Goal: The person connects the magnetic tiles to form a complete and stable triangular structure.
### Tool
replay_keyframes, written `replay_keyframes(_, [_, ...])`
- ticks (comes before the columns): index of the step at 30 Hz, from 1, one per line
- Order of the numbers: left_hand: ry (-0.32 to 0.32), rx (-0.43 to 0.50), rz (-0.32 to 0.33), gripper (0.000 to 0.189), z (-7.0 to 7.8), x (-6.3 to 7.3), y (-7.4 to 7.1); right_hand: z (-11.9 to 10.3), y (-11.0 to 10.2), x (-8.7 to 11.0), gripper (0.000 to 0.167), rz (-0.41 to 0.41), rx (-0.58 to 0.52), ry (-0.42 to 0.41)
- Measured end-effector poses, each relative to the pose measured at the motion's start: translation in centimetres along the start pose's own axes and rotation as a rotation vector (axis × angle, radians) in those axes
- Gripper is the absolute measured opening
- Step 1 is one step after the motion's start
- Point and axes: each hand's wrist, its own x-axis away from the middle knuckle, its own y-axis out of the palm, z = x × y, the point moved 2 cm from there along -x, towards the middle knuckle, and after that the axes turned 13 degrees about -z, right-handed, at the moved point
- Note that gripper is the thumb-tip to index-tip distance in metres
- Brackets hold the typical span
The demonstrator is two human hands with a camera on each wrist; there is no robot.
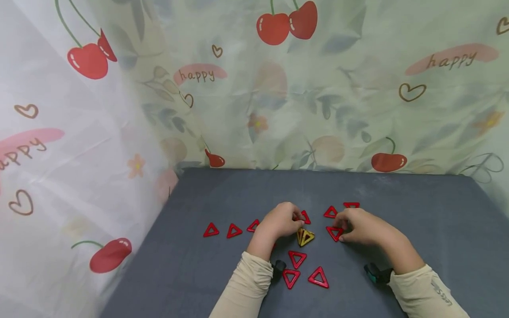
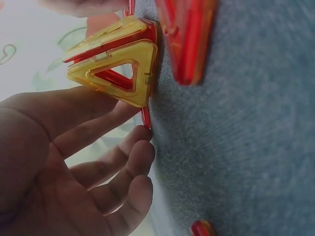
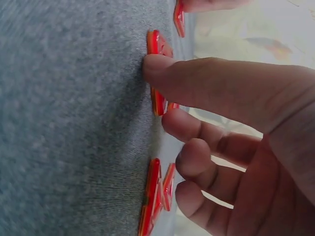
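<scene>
Near the middle of the table, my left hand (image 1: 283,219) has thumb and index finger at a red triangular magnetic tile (image 1: 306,217), partly hidden by the fingers. Close in front of that hand stands a small pyramid (image 1: 305,237) of yellow and red tiles; the left wrist view shows its yellow face (image 2: 140,73) upright, with the thumb passing behind it. My right hand (image 1: 359,226) pinches another red triangular tile (image 1: 334,233) between thumb and index finger. In the right wrist view the thumb covers the middle of this tile (image 3: 158,101), which lies at table level.
Loose red triangles lie around the hands: a row at left (image 1: 211,229), several nearer the front (image 1: 318,278), and a couple beyond the right hand (image 1: 330,212). A patterned curtain (image 1: 278,110) borders the grey table (image 1: 167,274) behind and at left.
</scene>
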Motion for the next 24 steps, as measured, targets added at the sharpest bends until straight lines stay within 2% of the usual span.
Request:
replay_keyframes(7, [0.024, 0.022, -0.004, 0.014, -0.1, 0.0, -0.1, 0.0, 0.2, -0.3, 0.020, 0.018, 0.014, 0.027])
replay_keyframes(16, [0.036, 0.032, -0.017, 0.016, -0.5, -0.2, -0.1, -0.8, 0.3, -1.8, 0.019, 0.050, 0.052, 0.002])
replay_keyframes(24, [0.031, 0.036, -0.016, 0.017, -0.5, -0.4, 0.0, -1.1, 0.0, -3.4, 0.020, 0.031, 0.012, 0.020])
